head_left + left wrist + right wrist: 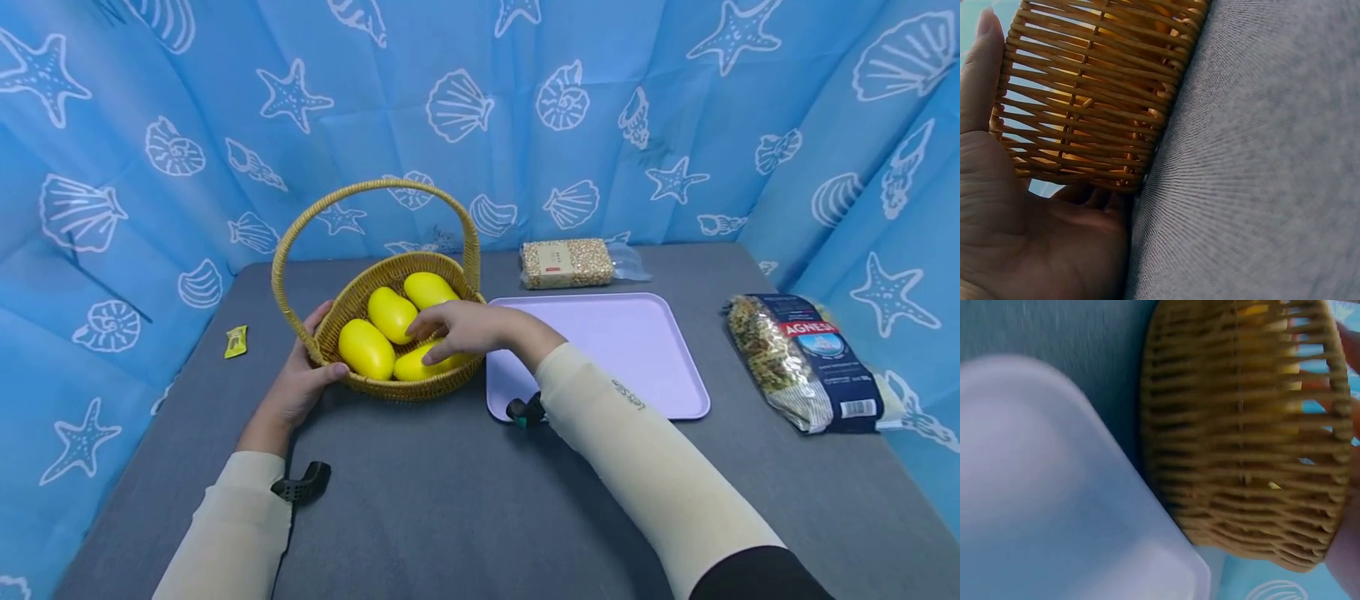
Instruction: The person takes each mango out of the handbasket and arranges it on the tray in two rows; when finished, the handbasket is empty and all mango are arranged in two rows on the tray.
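Observation:
Several smooth yellow mangoes [366, 349] lie in a woven wicker basket [408, 390] with a tall arched handle. My left hand [298, 387] grips the basket's left side, its thumb at the front rim. In the left wrist view the palm is against the woven wall [1097, 94]. Over the basket's right part reaches my right hand [468, 327], fingers spread loosely and bent down above the front right mango [420, 364]. Thumb and fingertips are right at that mango, not closed round it. The right wrist view shows mostly the basket's outer wall [1241, 437], with the fingers largely hidden behind it.
A lilac tray [630, 350] stands directly right of the basket, under my right forearm. Behind it lies a clear bag of pale grains [573, 263]. A pasta bag [810, 367] lies at the table's right side, a small yellow wrapped candy [236, 342] at the left.

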`<state>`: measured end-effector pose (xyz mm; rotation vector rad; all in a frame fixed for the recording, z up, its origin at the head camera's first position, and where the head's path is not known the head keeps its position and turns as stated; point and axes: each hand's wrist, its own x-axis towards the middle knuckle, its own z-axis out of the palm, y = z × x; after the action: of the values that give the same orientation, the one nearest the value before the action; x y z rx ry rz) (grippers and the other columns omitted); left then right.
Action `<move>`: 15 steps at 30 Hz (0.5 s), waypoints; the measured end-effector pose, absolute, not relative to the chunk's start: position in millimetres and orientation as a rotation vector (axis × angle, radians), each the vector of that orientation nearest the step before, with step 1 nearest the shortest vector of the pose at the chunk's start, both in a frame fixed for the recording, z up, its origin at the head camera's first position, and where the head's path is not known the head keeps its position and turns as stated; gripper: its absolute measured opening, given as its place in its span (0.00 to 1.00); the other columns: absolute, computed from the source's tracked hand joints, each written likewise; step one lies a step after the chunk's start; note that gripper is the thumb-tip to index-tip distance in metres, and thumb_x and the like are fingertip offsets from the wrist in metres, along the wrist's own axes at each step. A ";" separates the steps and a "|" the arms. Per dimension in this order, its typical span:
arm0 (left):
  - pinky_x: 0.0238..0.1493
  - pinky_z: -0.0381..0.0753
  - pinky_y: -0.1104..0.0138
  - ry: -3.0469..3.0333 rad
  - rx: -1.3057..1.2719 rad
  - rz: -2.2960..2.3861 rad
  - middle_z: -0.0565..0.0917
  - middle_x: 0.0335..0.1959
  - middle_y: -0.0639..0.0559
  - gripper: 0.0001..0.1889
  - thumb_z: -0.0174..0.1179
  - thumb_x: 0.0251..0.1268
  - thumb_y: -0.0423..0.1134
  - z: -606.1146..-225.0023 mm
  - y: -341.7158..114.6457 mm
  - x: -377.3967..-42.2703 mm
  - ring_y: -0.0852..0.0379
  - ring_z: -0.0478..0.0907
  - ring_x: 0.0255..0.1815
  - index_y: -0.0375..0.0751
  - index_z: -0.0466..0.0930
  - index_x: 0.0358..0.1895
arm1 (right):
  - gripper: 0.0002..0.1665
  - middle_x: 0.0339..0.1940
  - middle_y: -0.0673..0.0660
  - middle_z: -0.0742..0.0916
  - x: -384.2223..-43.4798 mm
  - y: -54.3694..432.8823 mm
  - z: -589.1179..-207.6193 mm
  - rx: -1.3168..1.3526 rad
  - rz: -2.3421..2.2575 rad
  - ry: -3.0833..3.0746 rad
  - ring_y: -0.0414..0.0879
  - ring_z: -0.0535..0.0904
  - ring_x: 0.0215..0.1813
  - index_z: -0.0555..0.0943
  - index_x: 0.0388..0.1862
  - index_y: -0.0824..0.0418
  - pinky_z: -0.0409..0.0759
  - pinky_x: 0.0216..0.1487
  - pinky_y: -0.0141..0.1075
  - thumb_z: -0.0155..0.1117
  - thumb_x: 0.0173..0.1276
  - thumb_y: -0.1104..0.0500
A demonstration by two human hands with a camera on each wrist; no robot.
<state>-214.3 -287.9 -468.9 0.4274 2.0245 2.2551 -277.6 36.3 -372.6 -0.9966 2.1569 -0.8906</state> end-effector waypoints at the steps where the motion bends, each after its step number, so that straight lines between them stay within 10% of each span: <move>1: 0.72 0.68 0.67 2.031 0.421 2.251 0.53 0.88 0.44 0.49 0.64 0.76 0.24 -468.4 -287.5 -214.4 0.46 0.58 0.81 0.55 0.47 0.91 | 0.34 0.75 0.55 0.80 -278.7 35.2 -372.4 -1.006 -0.833 2.172 0.50 0.72 0.75 0.76 0.80 0.58 0.69 0.75 0.46 0.73 0.79 0.54; 15: 0.72 0.68 0.67 2.029 0.444 2.242 0.52 0.88 0.43 0.50 0.61 0.75 0.22 -469.1 -289.4 -214.3 0.46 0.57 0.81 0.51 0.43 0.91 | 0.35 0.76 0.51 0.78 -282.6 29.4 -372.3 -1.038 -0.681 2.215 0.47 0.71 0.70 0.77 0.80 0.53 0.69 0.73 0.45 0.75 0.76 0.56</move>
<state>-214.3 -289.4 -469.1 0.4443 2.0287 2.2416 -282.6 29.4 -372.3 -1.0377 2.2151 -0.6815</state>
